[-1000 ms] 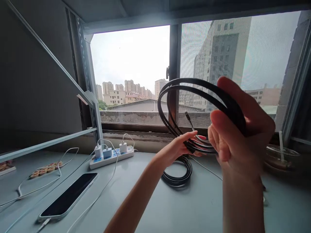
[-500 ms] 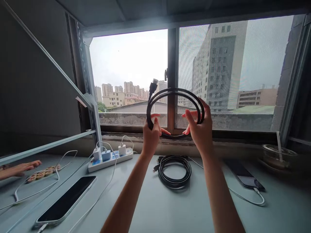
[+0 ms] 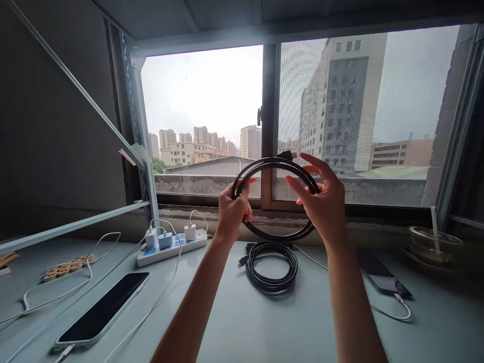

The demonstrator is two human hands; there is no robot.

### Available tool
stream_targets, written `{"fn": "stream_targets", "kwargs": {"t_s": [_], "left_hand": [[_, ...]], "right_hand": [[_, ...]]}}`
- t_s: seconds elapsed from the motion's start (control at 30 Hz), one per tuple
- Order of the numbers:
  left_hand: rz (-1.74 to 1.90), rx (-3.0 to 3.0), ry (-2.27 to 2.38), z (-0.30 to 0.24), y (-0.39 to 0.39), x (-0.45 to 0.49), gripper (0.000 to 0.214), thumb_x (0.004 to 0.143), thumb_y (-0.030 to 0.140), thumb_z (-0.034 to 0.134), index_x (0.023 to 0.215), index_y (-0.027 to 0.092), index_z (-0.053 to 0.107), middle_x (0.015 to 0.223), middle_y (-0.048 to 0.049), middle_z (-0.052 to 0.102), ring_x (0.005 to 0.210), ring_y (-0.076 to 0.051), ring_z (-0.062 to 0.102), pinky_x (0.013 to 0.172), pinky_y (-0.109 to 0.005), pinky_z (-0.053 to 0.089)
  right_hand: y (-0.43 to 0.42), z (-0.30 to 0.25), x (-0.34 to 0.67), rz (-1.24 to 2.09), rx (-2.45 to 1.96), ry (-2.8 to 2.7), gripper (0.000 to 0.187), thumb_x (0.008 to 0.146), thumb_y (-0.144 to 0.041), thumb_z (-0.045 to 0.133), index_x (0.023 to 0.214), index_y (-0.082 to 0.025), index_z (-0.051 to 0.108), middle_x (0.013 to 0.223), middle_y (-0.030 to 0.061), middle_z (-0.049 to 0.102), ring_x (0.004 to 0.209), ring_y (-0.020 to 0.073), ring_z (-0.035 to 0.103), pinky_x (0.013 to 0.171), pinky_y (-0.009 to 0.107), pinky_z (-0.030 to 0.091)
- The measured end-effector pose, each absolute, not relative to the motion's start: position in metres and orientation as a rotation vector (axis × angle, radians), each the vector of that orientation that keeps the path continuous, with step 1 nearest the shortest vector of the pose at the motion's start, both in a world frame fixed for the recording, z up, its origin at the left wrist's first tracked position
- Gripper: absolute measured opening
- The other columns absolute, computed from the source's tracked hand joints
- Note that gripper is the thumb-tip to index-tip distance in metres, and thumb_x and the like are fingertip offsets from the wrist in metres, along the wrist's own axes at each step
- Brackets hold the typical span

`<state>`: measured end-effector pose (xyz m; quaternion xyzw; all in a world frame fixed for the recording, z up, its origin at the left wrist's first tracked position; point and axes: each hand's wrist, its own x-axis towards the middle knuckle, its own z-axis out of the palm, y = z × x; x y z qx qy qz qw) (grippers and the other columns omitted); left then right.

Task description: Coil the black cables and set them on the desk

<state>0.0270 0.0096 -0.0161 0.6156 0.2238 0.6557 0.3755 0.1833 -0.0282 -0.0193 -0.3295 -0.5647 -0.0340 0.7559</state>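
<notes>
Both my hands hold up a coiled black cable (image 3: 278,235) in front of the window. My left hand (image 3: 231,212) is closed round the coil's left side. My right hand (image 3: 321,199) grips the coil's upper right with thumb and fingers, other fingers stretched out. The cable's plug end (image 3: 286,154) lies along the top of the loop near my right fingertips. A second coiled black cable (image 3: 271,265) lies flat on the grey table (image 3: 264,327) just below the held coil.
A white power strip (image 3: 172,243) with chargers sits at the back left, white leads trailing forward. One phone (image 3: 102,308) lies at front left, another phone (image 3: 381,276) on the right. A plastic cup with straw (image 3: 434,244) stands far right. Wooden pieces (image 3: 64,267) lie left.
The coil has sunk lower and the plug end has turned from the upper left to the top right of the loop. Another person's hand at far left has left the view.
</notes>
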Motion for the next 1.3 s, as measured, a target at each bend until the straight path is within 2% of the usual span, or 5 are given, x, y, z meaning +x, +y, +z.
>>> {"fn": "stream_targets", "kwargs": {"t_s": [0.5,0.67,0.87,1.07,1.3], "left_hand": [[1.229,1.591,0.422,-0.021,-0.007,0.046,0.055,0.069,0.053,0.071,0.106,0.016,0.055,0.04,0.0119,0.038,0.043,-0.012,0.056,0.049,-0.022,0.047],[1.508,1.6,0.442,-0.018,-0.002,0.04,0.05,0.068,0.06,0.068,0.093,0.019,0.053,0.04,0.0112,0.04,0.035,-0.01,0.051,0.035,-0.018,0.035],[1.246,1.514,0.446,-0.013,0.003,0.029,0.063,0.072,0.082,0.034,0.068,0.021,0.047,0.033,0.0091,0.03,0.024,-0.008,0.034,0.027,-0.019,0.022],[1.087,1.375,0.357,-0.008,0.003,0.024,0.053,0.082,0.062,0.048,0.053,0.02,0.035,0.034,0.0098,0.021,0.025,-0.003,0.021,0.028,-0.017,0.011],[1.0,1.285,0.238,-0.002,-0.002,0.014,0.042,0.095,0.039,0.036,0.061,0.018,0.044,0.038,0.0099,0.018,0.029,-0.005,0.017,0.028,-0.016,0.013]], "right_hand": [[-0.06,-0.009,0.194,-0.196,-0.767,-1.07,0.025,0.085,-0.036,0.058,0.098,-0.02,0.071,0.062,-0.0034,0.063,0.029,0.0019,0.032,0.026,0.018,0.023],[-0.032,-0.018,0.198,-0.09,-0.759,-1.161,0.026,0.087,-0.034,0.054,0.102,-0.017,0.068,0.067,-0.0017,0.065,0.03,0.0026,0.036,0.03,0.019,0.028],[-0.02,-0.023,0.194,-0.042,-0.802,-1.273,0.03,0.087,-0.037,0.055,0.104,-0.018,0.069,0.07,-0.0001,0.068,0.031,0.0039,0.037,0.032,0.02,0.029],[-0.028,-0.019,0.189,-0.092,-0.793,-1.238,0.032,0.085,-0.044,0.056,0.089,-0.018,0.072,0.063,-0.0003,0.065,0.038,0.0051,0.04,0.037,0.021,0.03],[-0.025,-0.022,0.188,-0.206,-0.679,-1.226,0.027,0.078,-0.036,0.067,0.103,-0.027,0.071,0.082,0.0005,0.066,0.055,0.0093,0.053,0.044,0.022,0.041]]}}
